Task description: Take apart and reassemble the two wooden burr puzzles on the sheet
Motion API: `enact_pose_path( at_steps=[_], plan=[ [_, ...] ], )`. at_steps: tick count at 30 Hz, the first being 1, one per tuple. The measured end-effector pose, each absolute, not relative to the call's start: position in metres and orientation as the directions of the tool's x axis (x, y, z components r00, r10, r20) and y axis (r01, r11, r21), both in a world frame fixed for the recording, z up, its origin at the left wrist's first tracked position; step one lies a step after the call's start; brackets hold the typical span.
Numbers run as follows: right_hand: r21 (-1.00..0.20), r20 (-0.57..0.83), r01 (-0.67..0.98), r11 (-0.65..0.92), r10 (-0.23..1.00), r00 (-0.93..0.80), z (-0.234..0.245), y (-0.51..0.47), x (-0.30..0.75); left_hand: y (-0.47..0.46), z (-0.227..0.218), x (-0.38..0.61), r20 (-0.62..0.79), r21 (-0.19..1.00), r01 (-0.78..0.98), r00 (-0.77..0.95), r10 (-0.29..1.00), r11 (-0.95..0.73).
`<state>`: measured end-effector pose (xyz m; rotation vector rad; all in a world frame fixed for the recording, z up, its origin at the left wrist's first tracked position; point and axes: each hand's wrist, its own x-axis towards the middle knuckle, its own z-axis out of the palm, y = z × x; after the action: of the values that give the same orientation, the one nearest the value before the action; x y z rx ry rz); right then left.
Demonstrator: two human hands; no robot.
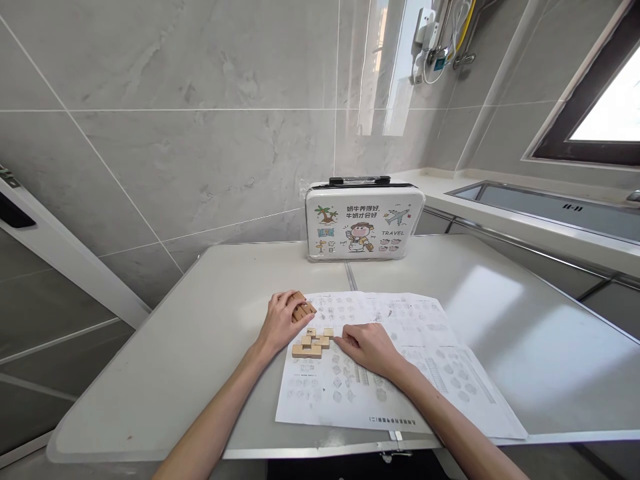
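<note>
My left hand [281, 321] is closed round a brown wooden notched block [303, 308], or a few such pieces together; its fingers hide part of it. It hovers at or rests on the left edge of the printed paper [410, 400]. Just below it, several pale wooden notched pieces [307, 351] lie grouped on the sheet, one with a dark mark like a number. My right hand [370, 343] rests on the paper to their right, loosely fisted. One digit points towards the pale pieces, close to the rightmost ones, and nothing shows in its grip.
A white cartoon-printed case [365, 230] with a black handle stands at the back of the pale folding table [240, 413], against the grey tiled wall. To the right runs a counter [530, 233] with a sink. Sockets and pipes [440, 47] are on the wall above.
</note>
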<state>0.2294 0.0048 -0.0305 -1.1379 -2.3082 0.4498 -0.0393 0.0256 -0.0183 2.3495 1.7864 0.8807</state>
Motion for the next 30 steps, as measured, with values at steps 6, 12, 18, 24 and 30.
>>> enact_pose_path(
  at_steps=[6,12,18,24,30],
  plan=[
    [-0.511,0.308,0.624,0.591,0.804,-0.509,-0.028,0.004,0.230,0.026,-0.018,-0.039,0.399,0.382,0.866,0.160,0.903,-0.323],
    [-0.526,0.310,0.616,0.586,0.807,-0.503,-0.028,0.005,0.229,0.025,-0.017,-0.039,0.391,0.400,0.864,0.141,0.910,-0.306],
    [-0.667,0.292,0.539,0.514,0.846,-0.446,-0.021,0.004,0.229,0.024,-0.006,-0.037,0.405,0.464,0.838,0.089,0.910,-0.289],
    [-0.994,0.104,0.001,0.110,0.943,-0.315,-0.007,0.015,0.230,0.020,0.020,-0.010,0.441,0.543,0.767,0.086,0.893,-0.342],
    [-0.726,-0.038,-0.558,-0.402,0.834,-0.551,0.002,0.022,0.239,0.012,0.035,0.059,0.507,0.434,0.652,0.393,0.767,-0.621]
  ],
)
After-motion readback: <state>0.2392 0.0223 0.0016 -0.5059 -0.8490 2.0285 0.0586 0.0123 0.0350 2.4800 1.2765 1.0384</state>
